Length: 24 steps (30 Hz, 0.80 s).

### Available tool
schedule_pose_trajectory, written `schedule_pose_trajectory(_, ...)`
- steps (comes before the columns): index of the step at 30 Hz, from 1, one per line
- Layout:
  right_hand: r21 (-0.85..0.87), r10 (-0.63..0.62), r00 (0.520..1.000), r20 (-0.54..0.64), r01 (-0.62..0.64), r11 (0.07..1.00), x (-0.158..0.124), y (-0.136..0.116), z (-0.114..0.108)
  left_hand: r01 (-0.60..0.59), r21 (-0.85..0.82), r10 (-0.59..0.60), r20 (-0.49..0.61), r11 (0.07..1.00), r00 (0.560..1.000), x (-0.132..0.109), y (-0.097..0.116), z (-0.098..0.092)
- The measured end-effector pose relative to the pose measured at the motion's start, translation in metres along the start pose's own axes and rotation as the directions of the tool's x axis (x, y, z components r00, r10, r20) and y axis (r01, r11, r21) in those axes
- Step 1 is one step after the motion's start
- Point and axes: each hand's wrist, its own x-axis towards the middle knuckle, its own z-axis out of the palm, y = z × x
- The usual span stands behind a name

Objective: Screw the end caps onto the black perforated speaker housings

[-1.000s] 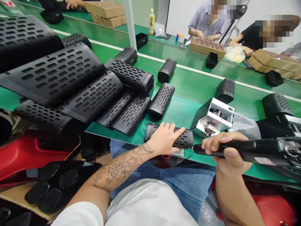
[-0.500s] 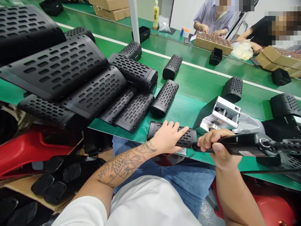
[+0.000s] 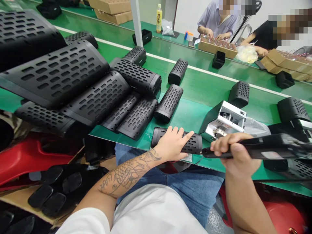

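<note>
The left grip (image 3: pixel 172 143) spreads over a black casing (image 3: pixel 195 143) beneath it on the table (image 3: pixel 190 107) while the right grip (image 3: pixel 237 151), wrapped around a tool (image 3: pixel 263 147), points it at the casing's nearer end, apparently for fastening, the next move calling for steady alignment.

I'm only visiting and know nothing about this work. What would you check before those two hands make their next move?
1. Left hand resting on the perforated black housing: ok.
2. Right hand wrapped around the black electric screwdriver: ok.
3. Screwdriver's front end at the housing's right-hand end: ok.
4. Left hand apart from the screwdriver: ok.
5. Bit seated in a screw: cannot tell, too small.
</note>
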Motion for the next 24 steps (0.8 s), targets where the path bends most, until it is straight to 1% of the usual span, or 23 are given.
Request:
schedule_pose_trajectory(1,-0.022,-0.076,0.995,-0.057,0.075,0.997,0.006,-0.003,-0.005,0.006,0.004,-0.006,-0.006,1.0,1.0,0.0,0.001,0.001)
schedule_pose_trajectory(2,-0.065,-0.159,0.979,-0.127,0.151,0.986,0.013,-0.006,-0.01,0.014,0.01,-0.014,-0.01,1.0,1.0,-0.001,0.002,0.003)
schedule_pose_trajectory(3,-0.128,-0.237,0.95,-0.205,0.214,0.968,0.021,-0.007,-0.015,0.027,0.017,-0.027,-0.013,0.999,1.0,-0.001,0.003,0.004)
schedule_pose_trajectory(4,-0.197,-0.297,0.911,-0.287,0.248,0.949,0.028,-0.006,-0.021,0.045,0.021,-0.045,-0.016,0.999,0.999,-0.001,0.004,0.005)
schedule_pose_trajectory(6,-0.303,-0.352,0.836,-0.42,0.237,0.923,0.041,0.0,-0.032,0.087,0.023,-0.086,-0.017,0.996,0.996,0.001,0.007,0.006)
schedule_pose_trajectory(7,-0.337,-0.358,0.814,-0.457,0.214,0.917,0.045,0.006,-0.038,0.104,0.017,-0.103,-0.013,0.994,0.995,0.001,0.008,0.005)
schedule_pose_trajectory(8,-0.364,-0.351,0.805,-0.478,0.182,0.913,0.048,0.013,-0.043,0.115,0.008,-0.115,-0.004,0.993,0.993,0.002,0.009,0.004)
schedule_pose_trajectory(9,-0.379,-0.328,0.811,-0.485,0.143,0.914,0.049,0.02,-0.047,0.118,-0.004,-0.118,0.012,0.993,0.993,0.002,0.009,0.002)
schedule_pose_trajectory(12,-0.364,-0.249,0.84,-0.482,0.067,0.929,0.048,0.036,-0.056,0.101,-0.032,-0.098,0.074,0.994,0.992,-0.003,0.002,-0.007)
schedule_pose_trajectory(14,-0.346,-0.224,0.851,-0.475,0.054,0.937,0.045,0.039,-0.057,0.104,-0.036,-0.1,0.093,0.994,0.991,-0.011,-0.008,-0.013)
schedule_pose_trajectory(16,-0.345,-0.226,0.856,-0.465,0.06,0.937,0.041,0.034,-0.055,0.136,-0.038,-0.132,0.09,0.99,0.987,-0.02,-0.021,-0.018)
schedule_pose_trajectory(18,-0.325,-0.229,0.867,-0.443,0.082,0.942,0.037,0.024,-0.05,0.173,-0.049,-0.168,0.098,0.984,0.981,-0.028,-0.032,-0.021)
schedule_pose_trajectory(20,-0.259,-0.234,0.902,-0.362,0.144,0.955,0.032,0.011,-0.04,0.188,-0.068,-0.179,0.121,0.98,0.976,-0.033,-0.039,-0.022)
schedule_pose_trajectory(22,-0.132,-0.223,0.951,-0.216,0.197,0.971,0.024,-0.001,-0.023,0.184,-0.085,-0.172,0.132,0.979,0.976,-0.034,-0.042,-0.021)
schedule_pose_trajectory(24,0.026,-0.185,0.981,-0.055,0.187,0.982,0.015,-0.008,0.001,0.179,-0.093,-0.168,0.12,0.979,0.978,-0.034,-0.043,-0.019)
